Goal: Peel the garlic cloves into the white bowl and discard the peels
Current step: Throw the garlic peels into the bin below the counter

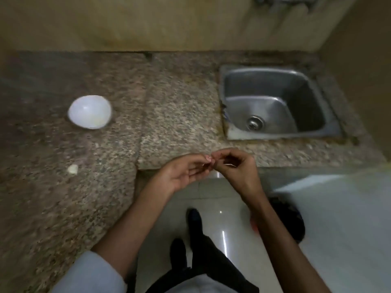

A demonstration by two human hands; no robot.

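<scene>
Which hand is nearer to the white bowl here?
Left. The left hand is right of and below the white bowl in the picture, over the counter edge; the right hand is farther right, touching the left's fingertips.

Open counter (179, 115) between white bowl (90, 112) and sink (275, 102), lone clove (72, 169) near bowl.

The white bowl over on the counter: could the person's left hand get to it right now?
Probably yes. The white bowl stands alone on bare counter, nothing between it and the left hand, though that hand is busy pinching something small with the right hand.
</scene>
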